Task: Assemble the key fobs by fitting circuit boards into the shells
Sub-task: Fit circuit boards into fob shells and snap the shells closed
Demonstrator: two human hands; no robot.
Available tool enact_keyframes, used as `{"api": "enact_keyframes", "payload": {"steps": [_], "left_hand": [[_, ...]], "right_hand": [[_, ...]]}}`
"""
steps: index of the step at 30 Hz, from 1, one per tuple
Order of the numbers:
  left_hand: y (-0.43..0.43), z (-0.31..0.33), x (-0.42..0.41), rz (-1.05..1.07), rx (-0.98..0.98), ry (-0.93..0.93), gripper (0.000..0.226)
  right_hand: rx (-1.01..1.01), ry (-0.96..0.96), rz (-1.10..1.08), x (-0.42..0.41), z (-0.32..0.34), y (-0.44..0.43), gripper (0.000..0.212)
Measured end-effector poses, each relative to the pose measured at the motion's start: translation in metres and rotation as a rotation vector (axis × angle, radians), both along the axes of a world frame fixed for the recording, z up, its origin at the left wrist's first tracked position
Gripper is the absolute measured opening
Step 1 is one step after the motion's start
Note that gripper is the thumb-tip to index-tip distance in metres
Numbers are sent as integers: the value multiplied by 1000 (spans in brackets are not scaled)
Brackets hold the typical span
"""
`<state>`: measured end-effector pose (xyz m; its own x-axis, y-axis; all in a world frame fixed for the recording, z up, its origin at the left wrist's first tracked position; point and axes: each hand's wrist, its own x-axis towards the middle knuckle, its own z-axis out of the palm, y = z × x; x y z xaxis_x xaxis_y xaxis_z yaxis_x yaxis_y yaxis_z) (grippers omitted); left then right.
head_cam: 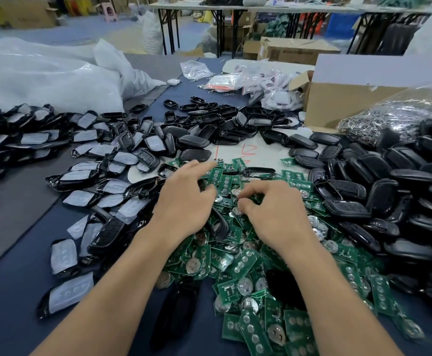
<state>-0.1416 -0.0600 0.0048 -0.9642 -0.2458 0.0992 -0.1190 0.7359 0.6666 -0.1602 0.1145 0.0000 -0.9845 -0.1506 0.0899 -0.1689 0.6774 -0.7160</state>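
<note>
A heap of green circuit boards (238,263) with round silver cells covers the middle of the table. My left hand (184,201) lies over its far part, index finger stretched toward a board (218,163) and the other fingers curled under. A black shell (220,226) sticks out from beneath its palm, apparently held. My right hand (274,214) is beside it, with curled fingertips and thumb pinching a circuit board (235,200) on top of the heap. Empty black shells (379,191) are piled on the right.
Shells with white button pads (81,140) spread over the left of the table. Behind them are more black shells (209,119), clear plastic bags (43,73), an open cardboard box (343,98) and a bag of metal key rings (389,116).
</note>
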Motion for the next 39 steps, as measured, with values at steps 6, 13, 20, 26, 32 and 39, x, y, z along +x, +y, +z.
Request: {"api": "enact_keyframes", "payload": {"steps": [6, 13, 20, 26, 32, 39], "left_hand": [[6, 2, 3, -70, -115, 0, 33], [4, 8, 4, -101, 106, 138, 26], [-24, 30, -79, 50, -39, 147, 83], [-33, 21, -121, -49, -612, -161, 55], [-33, 25, -108, 222, -425, 133, 39], [-4, 33, -31, 261, 703, 239, 21]], "right_hand": [[155, -38, 97, -4, -2, 0, 47], [396, 11, 228, -1, 1, 0, 46], [32, 73, 8, -5, -7, 1, 26], [-244, 128, -103, -8, -2, 8, 39], [-490, 30, -123, -5, 4, 8, 22], [-637, -50, -123, -5, 9, 9, 19]]}}
